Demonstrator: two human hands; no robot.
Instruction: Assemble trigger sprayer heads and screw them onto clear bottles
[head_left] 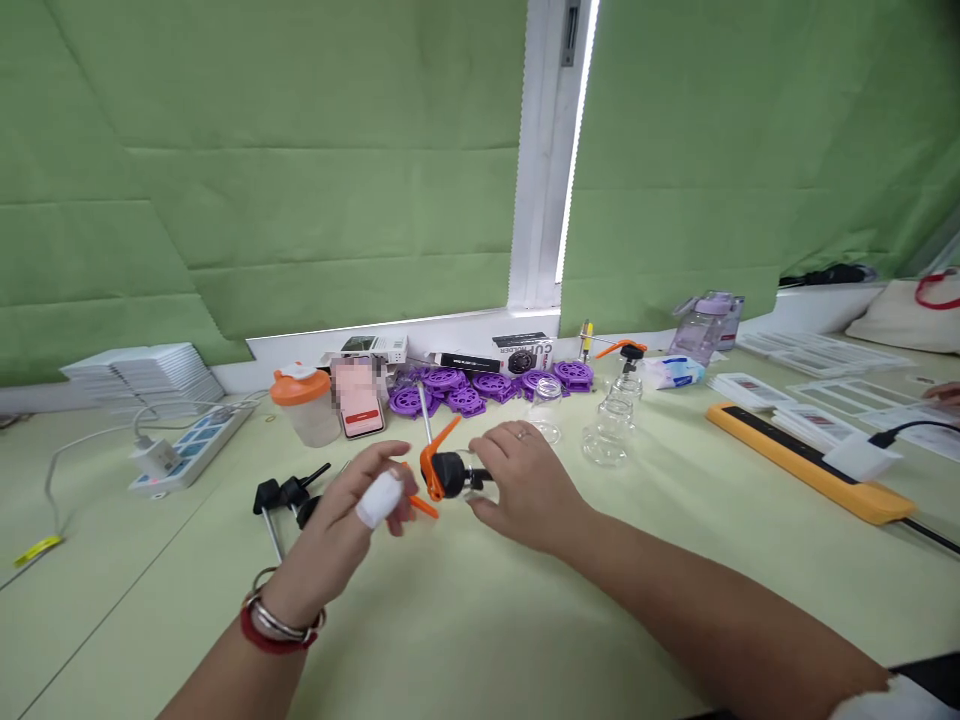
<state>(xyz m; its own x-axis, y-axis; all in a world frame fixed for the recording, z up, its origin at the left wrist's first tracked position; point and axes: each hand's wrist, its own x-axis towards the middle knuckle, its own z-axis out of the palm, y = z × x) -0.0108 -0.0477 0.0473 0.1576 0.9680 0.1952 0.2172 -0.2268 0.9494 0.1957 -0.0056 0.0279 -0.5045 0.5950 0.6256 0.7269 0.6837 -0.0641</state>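
Observation:
My right hand (pixel 525 480) is closed round a black fitting (pixel 450 474) with orange curved blades (pixel 430 462) at its left end; a thin metal rod (pixel 426 415) rises behind it. A clear rounded part shows beside my right fingers, partly hidden. My left hand (pixel 367 490), white wrap on one finger, is close to the blades with its fingers apart and bent. Whether it touches them I cannot tell. Left of it lie several black fittings with rods (pixel 279 495), partly covered by my arm. A similar fitting with orange arms (pixel 628 352) stands on stacked clear cups (pixel 611 425).
Purple wheel-like parts (pixel 491 386) lie along the back, near a phone (pixel 358 398) and an orange-lidded cup (pixel 304 405). Power strips stand left (pixel 196 450) and right (pixel 802 465). A lilac bottle (pixel 701 325) is behind. Another person's hand (pixel 943 393) shows at far right.

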